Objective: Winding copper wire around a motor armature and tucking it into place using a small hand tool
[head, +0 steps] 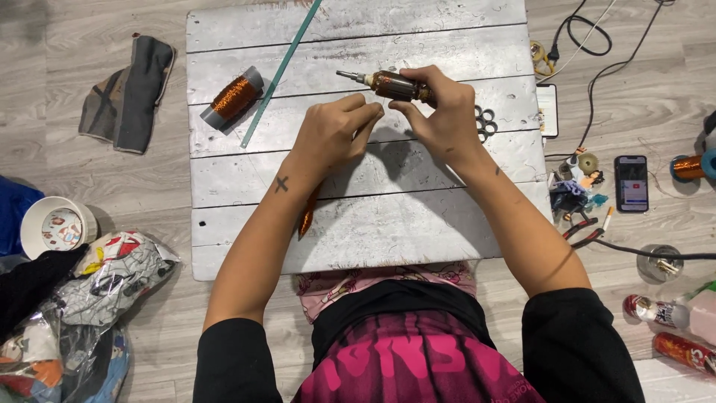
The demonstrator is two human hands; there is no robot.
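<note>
My right hand (444, 112) grips a small motor armature (388, 84) wound with copper wire, its metal shaft pointing left, held above the grey wooden board (358, 224). My left hand (335, 130) is just below and left of it, fingertips pinched together close to the armature; whether they hold a fine wire is too small to see. A spool of copper wire (233, 97) lies on the board's upper left, beside a thin green strip (280, 75). An orange object (306, 216) lies on the board, partly hidden under my left forearm.
A folded grey cloth (127, 93) lies on the floor at left, with a white bowl (56, 224) and plastic bags (97, 298) lower left. On the right are a phone (631, 183), cables (597, 45), red-handled pliers (585, 230), another copper spool (690, 166) and bottles (671, 313).
</note>
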